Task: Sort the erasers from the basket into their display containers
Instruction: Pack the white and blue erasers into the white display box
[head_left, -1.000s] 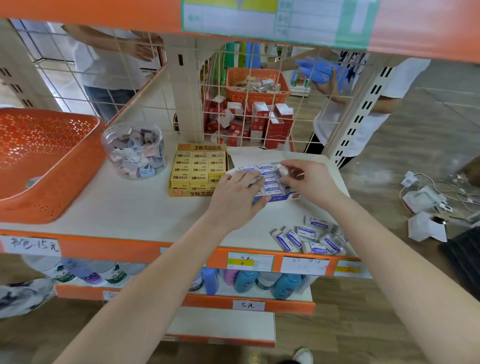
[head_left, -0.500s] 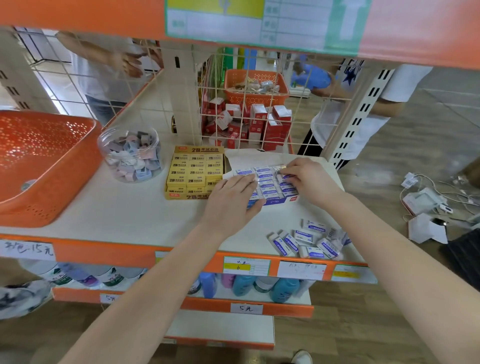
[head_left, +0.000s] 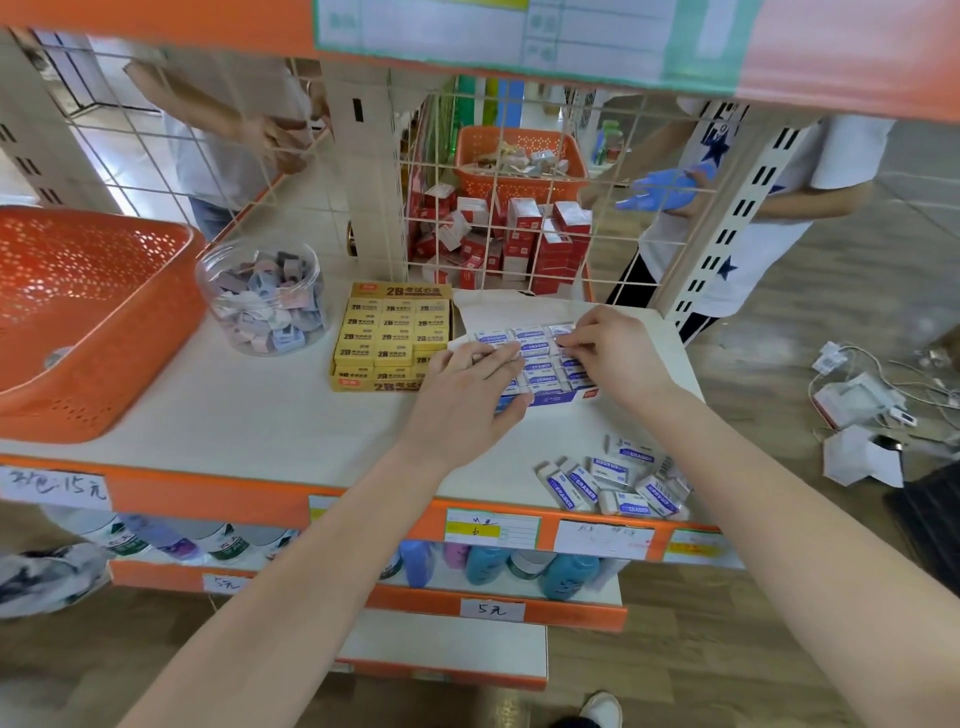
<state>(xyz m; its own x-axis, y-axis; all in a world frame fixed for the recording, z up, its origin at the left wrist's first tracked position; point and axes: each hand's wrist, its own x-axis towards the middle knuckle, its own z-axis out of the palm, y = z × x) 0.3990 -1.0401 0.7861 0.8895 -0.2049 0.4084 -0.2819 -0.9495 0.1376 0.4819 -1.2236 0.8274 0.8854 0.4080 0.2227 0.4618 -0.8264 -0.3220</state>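
- The left hand (head_left: 467, 395) is lying just below the centre of the frame, on the left part of the blue display box (head_left: 558, 399). Its fingers are stretching out nearly straight and close together, pressing on the packed erasers. The thumb is running along the box's near side.
- The right hand (head_left: 618, 358) is reaching in from the lower right and sitting over the box's right half. Its fingers are bending down and, with the thumb, pinching one eraser (head_left: 558, 331) in the row farthest from the camera.
- The blue display box is sitting at centre frame on the white shelf (head_left: 249, 410), holding rows of white erasers with blue bands. Its white flap is lying open behind it.
- The yellow display box (head_left: 389, 338) of 2B erasers is standing just left of the blue one, its rows filled.
- The clear jar (head_left: 262, 301), further left, is holding small erasers of mixed colours.
- The orange basket (head_left: 78, 312) is occupying the left edge of the frame on the same shelf.
- The loose erasers (head_left: 613, 486) are lying in a heap at the shelf's front edge, right of centre and apart from the blue box.
- Behind the wire grid (head_left: 467, 244) at the top, a second orange basket (head_left: 519, 161) is standing above red-and-white cartons (head_left: 519, 234).
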